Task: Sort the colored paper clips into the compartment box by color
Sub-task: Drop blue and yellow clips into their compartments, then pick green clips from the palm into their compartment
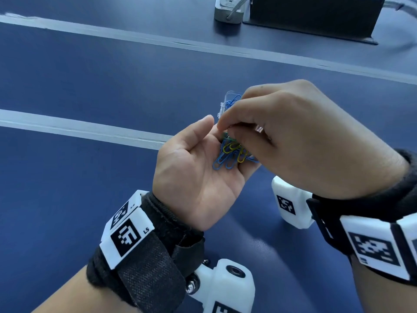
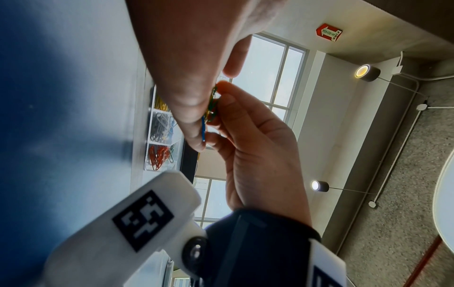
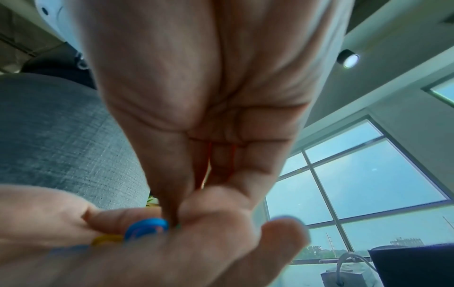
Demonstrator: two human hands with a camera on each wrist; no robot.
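Note:
My left hand lies palm up above the blue table, and a small pile of paper clips rests on it: several blue, some yellow, some green. My right hand reaches over the pile from the right and pinches a green clip between thumb and fingertip. In the right wrist view blue clips and a yellow clip show on the left fingers. The clear compartment box sits just beyond, mostly hidden by the right hand. The left wrist view of the box shows yellow, grey and red clips in separate compartments.
Two white stripes cross the blue table. A grey power adapter with a cable and a black upright stand sit at the far edge.

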